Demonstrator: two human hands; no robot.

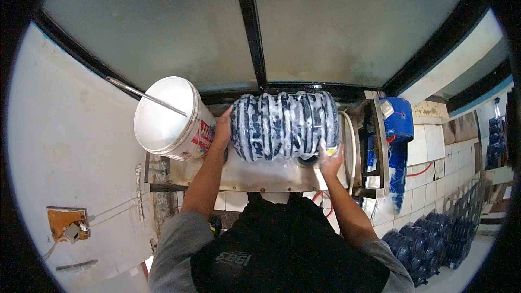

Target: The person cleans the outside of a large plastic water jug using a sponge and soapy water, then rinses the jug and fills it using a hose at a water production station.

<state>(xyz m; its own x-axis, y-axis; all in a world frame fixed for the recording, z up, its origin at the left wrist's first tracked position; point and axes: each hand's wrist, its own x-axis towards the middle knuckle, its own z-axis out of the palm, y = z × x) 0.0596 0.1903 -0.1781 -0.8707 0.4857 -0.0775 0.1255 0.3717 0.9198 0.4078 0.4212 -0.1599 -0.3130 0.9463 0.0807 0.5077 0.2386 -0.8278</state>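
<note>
A large ribbed blue plastic water jug [281,126], coated in white foam, lies on its side across a metal worktop [244,177]. Against its left end is my left hand [223,130], the fingers partly hidden behind the end. At the jug's lower right edge my right hand [331,159] presses in, foam over its fingers. A small yellow and white thing [331,151], perhaps a sponge, shows under those fingers. Dark round supports [308,160] show partly beneath the jug.
Left of the jug stands a white plastic bucket [163,118] with a metal rod [146,101] across its top. A pale hose [351,146] curves along the right side. Beyond the metal frame is a blue plastic container [397,122]. Several blue jugs [419,240] stand at lower right.
</note>
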